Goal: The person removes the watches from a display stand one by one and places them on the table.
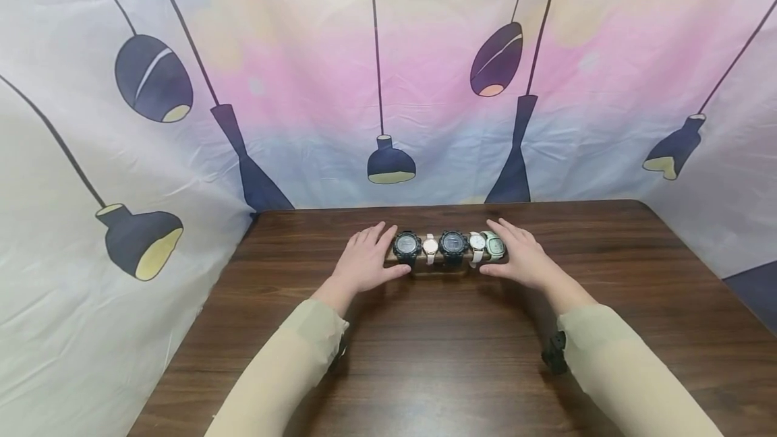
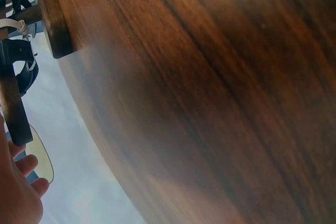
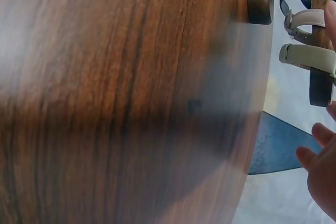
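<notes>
Five watches point(image 1: 453, 243) encircle the wooden stand point(image 2: 14, 107), likely raised so straps wrap freely; it sits on the tabletop point(image 1: 449, 356) between your left hand point(image 1: 364, 260) and right hand point(image 1: 523, 260), fingers loosely spread, grasping nothing (contact is hard to tell).

Centre of head view: chunky black watch point(image 1: 407, 243), matching black watch point(image 1: 453, 243), slim white-strapped watch with gold-toned rim point(image 1: 429, 246), white round-faced watch point(image 1: 477, 242), mint-green watch point(image 1: 495, 246). Left edge, left wrist view: brown wooden bar point(image 2: 11, 106), blackish tip. Lower frame: dark-streaked brown wooden table point(image 1: 449, 369), pale beige sleeves point(image 1: 276, 366). Upper frame: pink-blue-yellow cloth backdrop point(image 1: 303, 66), navy lamp prints.
</notes>
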{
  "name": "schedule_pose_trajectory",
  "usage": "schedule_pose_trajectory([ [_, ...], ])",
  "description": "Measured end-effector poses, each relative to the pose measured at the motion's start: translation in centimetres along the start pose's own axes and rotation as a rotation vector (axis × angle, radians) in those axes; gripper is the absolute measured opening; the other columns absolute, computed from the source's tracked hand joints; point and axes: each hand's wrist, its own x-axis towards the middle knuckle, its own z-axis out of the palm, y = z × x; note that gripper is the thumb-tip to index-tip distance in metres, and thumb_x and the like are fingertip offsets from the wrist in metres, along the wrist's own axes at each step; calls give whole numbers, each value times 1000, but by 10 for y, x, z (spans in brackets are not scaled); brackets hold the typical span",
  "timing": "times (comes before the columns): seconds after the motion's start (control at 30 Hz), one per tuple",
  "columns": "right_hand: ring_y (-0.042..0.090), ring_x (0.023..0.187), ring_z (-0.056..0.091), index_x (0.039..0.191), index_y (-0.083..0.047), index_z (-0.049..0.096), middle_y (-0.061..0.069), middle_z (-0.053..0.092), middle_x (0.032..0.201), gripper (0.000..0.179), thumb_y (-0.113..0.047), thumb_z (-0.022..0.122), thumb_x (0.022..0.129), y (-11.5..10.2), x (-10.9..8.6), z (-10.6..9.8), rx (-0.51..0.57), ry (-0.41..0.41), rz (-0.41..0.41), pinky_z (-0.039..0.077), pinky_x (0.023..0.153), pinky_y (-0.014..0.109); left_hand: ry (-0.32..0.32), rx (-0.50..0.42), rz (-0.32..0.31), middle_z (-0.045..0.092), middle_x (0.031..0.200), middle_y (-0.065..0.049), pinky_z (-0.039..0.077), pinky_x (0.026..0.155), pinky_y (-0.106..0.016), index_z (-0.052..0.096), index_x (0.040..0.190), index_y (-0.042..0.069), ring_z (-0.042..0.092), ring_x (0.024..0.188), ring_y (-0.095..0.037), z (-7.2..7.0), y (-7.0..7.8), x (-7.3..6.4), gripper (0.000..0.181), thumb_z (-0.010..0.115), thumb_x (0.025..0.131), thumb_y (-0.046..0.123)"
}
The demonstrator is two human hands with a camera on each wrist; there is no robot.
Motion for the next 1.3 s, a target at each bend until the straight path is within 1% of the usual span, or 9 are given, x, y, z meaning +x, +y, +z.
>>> schedule_pose_trajectory([
  [0.1, 51, 127, 25, 148, -11, 27, 22, 26, 148, 93, -47, 74, 76, -2, 1, 1, 6, 8, -12, 23, 95, 69, 10, -23, -3, 32, 147, -12, 24, 108, -48, 28, 149, 16, 30, 134, -29, 1, -1, 1, 92, 48, 80, 74],
  [0.23, 50, 125, 27, 148, -13, 27, 21, 30, 144, 92, -45, 75, 77, -4, 4, 3, 26, 0, -16, 26, 96, 66, 10, -40, -18, 36, 144, -10, 26, 107, -48, 28, 149, 16, 33, 132, -28, 0, 1, 2, 93, 50, 79, 73],
  [0.4, 48, 125, 27, 149, -14, 27, 20, 34, 141, 91, -45, 74, 77, -6, 5, 7, 47, -15, -7, 28, 96, 64, 12, -55, -22, 37, 144, -9, 28, 105, -49, 28, 149, 17, 35, 130, -28, 1, 4, 5, 94, 53, 77, 72],
  [0.53, 46, 123, 31, 148, -13, 29, 19, 37, 138, 89, -45, 74, 78, -6, 6, 11, 31, -18, -18, 28, 97, 62, -7, -54, -18, 38, 145, -6, 29, 105, -49, 28, 149, 16, 36, 129, -28, 3, 5, 6, 95, 54, 77, 72],
  [0.63, 44, 120, 33, 146, -14, 33, 19, 39, 136, 86, -44, 74, 77, -7, 7, 11, 22, -6, -27, 28, 96, 62, -9, -89, -20, 40, 144, -4, 30, 104, -49, 30, 148, 16, 38, 127, -29, 4, 4, 8, 94, 59, 76, 69],
  [0.77, 44, 118, 34, 144, -14, 38, 18, 40, 135, 80, -42, 74, 78, -7, 8, 10, 15, 6, -39, 29, 95, 62, 4, -161, -25, 43, 142, -4, 31, 102, -49, 34, 146, 16, 40, 124, -29, 6, 3, 10, 92, 67, 74, 63],
  [0.93, 43, 118, 35, 142, -14, 40, 18, 41, 134, 78, -42, 74, 78, -8, 8, 9, 5, 1, -43, 29, 95, 61, 11, -239, -20, 45, 140, -3, 30, 102, -50, 39, 143, 16, 41, 123, -28, 7, 1, 11, 87, 70, 74, 59],
  [1.13, 42, 119, 34, 142, -16, 42, 17, 40, 135, 74, -42, 73, 79, -9, 8, 9, 8, -4, -32, 28, 95, 62, 4, -310, -6, 45, 140, -4, 29, 103, -51, 41, 142, 17, 40, 125, -28, 1, 4, 14, 82, 73, 75, 52],
  [1.3, 42, 120, 33, 142, -16, 42, 17, 39, 135, 73, -42, 72, 80, -9, 9, 10, 11, -3, -28, 28, 95, 63, -2, -332, 15, 47, 138, -4, 30, 101, -52, 44, 140, 16, 41, 122, -28, -4, 8, 16, 76, 74, 77, 46],
])
